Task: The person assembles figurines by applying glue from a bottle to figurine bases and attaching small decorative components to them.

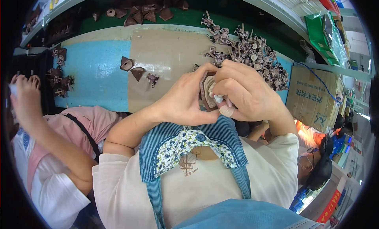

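In front of my chest, my left hand is wrapped round a dark brown, angular, hollow piece with a beige stepped inside. My right hand is closed at the open side of this piece, thumb and fingers pinched together. A pale covering shows on a fingertip there, and whatever lies between the fingers is hidden. To the left on the worktop, two brown angular pieces lie beside a small brown-and-pink part. Beyond my right hand spreads a big heap of small brown-and-pink parts.
More brown angular pieces sit on a green strip behind the blue-and-tan worktop. A cardboard box and a green bin stand to the right. Co-workers sit close on both sides; one raised hand shows at left.
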Demonstrator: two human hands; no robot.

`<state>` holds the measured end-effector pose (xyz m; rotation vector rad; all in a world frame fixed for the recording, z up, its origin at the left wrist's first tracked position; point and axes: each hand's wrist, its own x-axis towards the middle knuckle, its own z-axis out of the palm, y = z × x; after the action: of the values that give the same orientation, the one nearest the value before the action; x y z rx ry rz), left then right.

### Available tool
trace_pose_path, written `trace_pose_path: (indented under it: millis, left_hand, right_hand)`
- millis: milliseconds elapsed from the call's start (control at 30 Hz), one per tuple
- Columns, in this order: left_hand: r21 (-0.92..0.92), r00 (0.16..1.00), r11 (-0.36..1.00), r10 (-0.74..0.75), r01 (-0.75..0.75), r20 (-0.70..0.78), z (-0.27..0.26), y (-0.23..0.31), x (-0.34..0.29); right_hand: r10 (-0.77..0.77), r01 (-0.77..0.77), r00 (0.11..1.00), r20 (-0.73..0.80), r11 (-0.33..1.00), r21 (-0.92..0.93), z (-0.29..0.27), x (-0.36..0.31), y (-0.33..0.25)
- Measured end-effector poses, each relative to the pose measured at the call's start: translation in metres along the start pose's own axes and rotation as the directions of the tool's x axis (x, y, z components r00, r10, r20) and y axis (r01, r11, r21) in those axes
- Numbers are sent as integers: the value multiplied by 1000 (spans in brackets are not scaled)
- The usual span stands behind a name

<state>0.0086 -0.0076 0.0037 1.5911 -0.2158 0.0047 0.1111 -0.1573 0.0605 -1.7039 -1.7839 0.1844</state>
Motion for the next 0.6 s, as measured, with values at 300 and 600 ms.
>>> trace_pose_path:
  millis: [300, 600]
  left_hand:
    - [-487, 984, 855, -153, 179, 93, 1, -20, 3]
    - [-927, 923, 167, -257, 335, 287, -67, -105, -20]
  right_hand:
    - [208, -195, 978, -12, 932, 306, 0, -11, 22]
    - [209, -204, 960, -187, 978, 46, 34, -7, 74]
